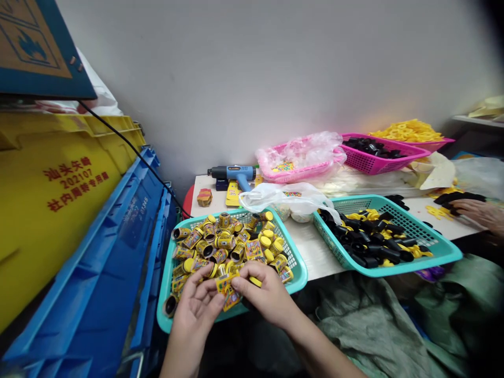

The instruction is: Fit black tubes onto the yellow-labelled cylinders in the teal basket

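A small yellow printed label (227, 292) is pinched between my two hands over the near edge of a teal basket (301, 273). My left hand (199, 307) grips its left side between thumb and fingers. On the label's upper right presses the thumb of my right hand (270, 296), whose other fingers are curled. A yellow cap (255, 282) shows by those curled fingers; whether it is held or lies behind them I cannot tell. Small black jars with yellow printed wraps (226, 241), some with yellow caps and some with open ends, fill the basket.
Right of it, another teal basket (429, 268) holds black and yellow parts. Behind lie a blue heat gun (241, 173), a plastic bag (285, 195) and pink baskets (372, 167). Stacked blue crates (94, 262) stand left. Another person's hand (482, 212) is at far right.
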A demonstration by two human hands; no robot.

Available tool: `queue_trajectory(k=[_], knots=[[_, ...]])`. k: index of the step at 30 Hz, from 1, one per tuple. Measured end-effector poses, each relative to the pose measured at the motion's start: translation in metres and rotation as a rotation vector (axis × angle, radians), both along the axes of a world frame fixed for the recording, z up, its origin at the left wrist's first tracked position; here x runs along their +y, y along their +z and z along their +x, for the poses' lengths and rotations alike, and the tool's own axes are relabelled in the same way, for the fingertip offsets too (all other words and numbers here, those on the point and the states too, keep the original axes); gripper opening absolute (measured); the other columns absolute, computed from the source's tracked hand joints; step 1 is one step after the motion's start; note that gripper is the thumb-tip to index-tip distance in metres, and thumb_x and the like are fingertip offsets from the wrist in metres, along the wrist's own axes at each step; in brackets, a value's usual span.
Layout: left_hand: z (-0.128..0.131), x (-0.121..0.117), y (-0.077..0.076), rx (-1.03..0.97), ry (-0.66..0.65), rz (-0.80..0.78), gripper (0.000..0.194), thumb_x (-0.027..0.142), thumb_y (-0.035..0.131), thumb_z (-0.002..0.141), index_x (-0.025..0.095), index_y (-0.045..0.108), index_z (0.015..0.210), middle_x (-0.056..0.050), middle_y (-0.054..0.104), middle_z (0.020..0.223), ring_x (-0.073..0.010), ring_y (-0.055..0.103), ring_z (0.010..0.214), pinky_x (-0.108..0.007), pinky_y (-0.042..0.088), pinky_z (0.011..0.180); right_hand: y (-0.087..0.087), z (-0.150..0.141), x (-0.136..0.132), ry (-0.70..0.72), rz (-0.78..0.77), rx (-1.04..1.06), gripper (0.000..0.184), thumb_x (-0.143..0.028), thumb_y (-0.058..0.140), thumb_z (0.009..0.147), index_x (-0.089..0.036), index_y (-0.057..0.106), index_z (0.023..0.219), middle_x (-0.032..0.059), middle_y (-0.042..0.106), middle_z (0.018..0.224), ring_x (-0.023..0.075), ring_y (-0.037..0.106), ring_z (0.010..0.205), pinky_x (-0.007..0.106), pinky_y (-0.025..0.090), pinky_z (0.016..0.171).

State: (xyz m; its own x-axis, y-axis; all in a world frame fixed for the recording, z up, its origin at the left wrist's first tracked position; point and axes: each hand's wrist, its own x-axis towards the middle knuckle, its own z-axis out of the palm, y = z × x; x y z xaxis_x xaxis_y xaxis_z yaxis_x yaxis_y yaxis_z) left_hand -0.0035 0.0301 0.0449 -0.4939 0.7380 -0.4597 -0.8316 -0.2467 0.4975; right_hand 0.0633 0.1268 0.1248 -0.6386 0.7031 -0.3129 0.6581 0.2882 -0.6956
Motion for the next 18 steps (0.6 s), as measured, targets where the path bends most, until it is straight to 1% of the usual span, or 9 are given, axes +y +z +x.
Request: queue_trajectory(k=[2,3,5,8,10,11,13,15,18], knots=[[-0.005,0.0,-0.007,0.067,-0.05,-0.016,0.065,0.036,0.081,0.06,0.021,0.056,0.118,0.001,0.064,0.07,-0.0123,0.062,0.068,-0.02,0.053,0.068,0.0,0.0,0.002,0.046,0.081,-0.018,0.037,-0.04,0.06,0.082,-0.014,0.053,0.057,0.0005,0.05,0.063,0.0105,0.047,0.066,0.023,0.035,0.066],[-0.007,0.0,-0.011,0.1,-0.069,-0.037,0.061,0.034,0.082,0.057,0.02,0.061,0.113,0.001,0.064,0.067,-0.0123,0.062,0.066,-0.02,0.054,0.068,-0.001,0.001,0.003,0.046,0.081,-0.016,0.039,-0.043,0.06,0.082,-0.014,0.053,0.056,0.0008,0.05,0.062,0.0109,0.047,0.065,0.023,0.035,0.066],[-0.01,0.0,-0.019,0.146,-0.079,-0.095,0.047,0.037,0.083,0.055,0.017,0.071,0.095,-0.002,0.067,0.069,-0.0148,0.064,0.066,-0.022,0.055,0.065,-0.002,0.003,0.005,-0.011,-0.005,0.018,0.045,-0.052,0.056,0.083,-0.014,0.054,0.06,0.0018,0.05,0.064,0.0117,0.046,0.065,0.024,0.035,0.065],[-0.01,0.0,-0.028,0.156,-0.061,-0.179,0.037,0.044,0.082,0.053,0.016,0.076,0.076,-0.007,0.072,0.077,-0.0193,0.066,0.064,-0.025,0.057,0.057,0.001,0.006,0.009,-0.287,-0.285,0.208,0.052,-0.064,0.05,0.082,-0.015,0.051,0.066,0.0021,0.045,0.068,0.0116,0.041,0.063,0.023,0.034,0.06],[-0.007,0.0,-0.031,0.155,-0.058,-0.178,0.038,0.047,0.081,0.054,0.018,0.077,0.078,-0.008,0.073,0.079,-0.0209,0.067,0.063,-0.027,0.058,0.056,0.005,0.005,0.011,-0.472,-0.465,0.361,0.049,-0.064,0.056,0.078,-0.016,0.047,0.069,0.0015,0.04,0.071,0.0114,0.038,0.064,0.022,0.035,0.058],[-0.005,0.0,-0.032,0.164,-0.06,-0.161,0.037,0.047,0.08,0.055,0.019,0.077,0.08,-0.008,0.074,0.081,-0.0219,0.068,0.065,-0.028,0.058,0.058,0.008,0.003,0.011,-0.516,-0.516,0.422,0.047,-0.061,0.06,0.077,-0.017,0.045,0.071,0.0013,0.038,0.073,0.0112,0.037,0.065,0.021,0.036,0.058],[-0.001,0.0,-0.033,0.208,-0.055,-0.119,0.034,0.047,0.078,0.059,0.021,0.077,0.08,-0.009,0.074,0.084,-0.0234,0.07,0.072,-0.029,0.059,0.064,0.011,0.0,0.011,-0.491,-0.537,0.505,0.041,-0.055,0.062,0.079,-0.018,0.045,0.075,0.0014,0.037,0.078,0.0112,0.036,0.069,0.02,0.037,0.061],[0.001,0.0,-0.032,0.27,-0.033,-0.093,0.03,0.046,0.077,0.062,0.023,0.077,0.08,-0.008,0.074,0.085,-0.0235,0.07,0.077,-0.029,0.058,0.072,0.01,-0.003,0.01,-0.394,-0.479,0.554,0.037,-0.052,0.057,0.084,-0.018,0.045,0.076,0.0018,0.037,0.081,0.0113,0.036,0.073,0.02,0.038,0.066],[0.001,0.002,-0.03,0.346,0.011,-0.083,0.024,0.045,0.075,0.065,0.026,0.077,0.079,-0.007,0.073,0.085,-0.0229,0.071,0.077,-0.028,0.057,0.076,0.003,-0.002,0.008,-0.225,-0.33,0.442,0.038,-0.054,0.044,0.091,-0.018,0.046,0.079,0.0024,0.037,0.083,0.0124,0.037,0.077,0.022,0.037,0.073]])
